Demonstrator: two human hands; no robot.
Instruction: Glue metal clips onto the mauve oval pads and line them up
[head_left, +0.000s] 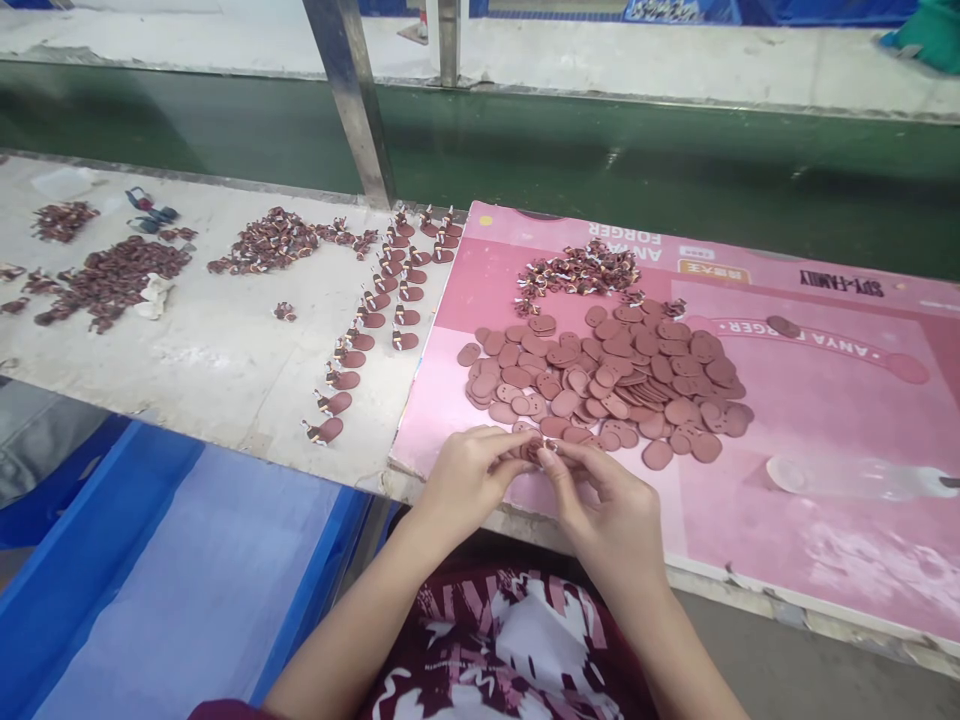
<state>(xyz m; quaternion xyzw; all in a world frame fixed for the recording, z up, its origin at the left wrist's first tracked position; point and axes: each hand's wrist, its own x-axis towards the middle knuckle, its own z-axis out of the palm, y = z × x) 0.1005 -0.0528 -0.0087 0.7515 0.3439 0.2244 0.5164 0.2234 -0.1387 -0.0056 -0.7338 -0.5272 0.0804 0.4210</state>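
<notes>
My left hand [469, 480] and my right hand [615, 500] meet at the pink board's near edge, fingertips pinched together on a small brown figure piece [541, 450] with white bits. The fingers partly cover it, so I cannot tell whether an oval base is joined to it. Just beyond my fingertips lies a broad heap of flat brown oval bases [637, 370], some showing small holes. Behind that heap is a pile of small dark brown figure pieces [585, 270]. To the left, figures on oval bases [360, 342] stand in slanting rows.
More small brown parts lie in piles [270, 240] on the white bench [225, 370] at left. A clear plastic bottle [847, 478] rests on the pink printed board [810, 410]. A metal post [352, 100] rises behind the bench. Below left is a blue bin [97, 510].
</notes>
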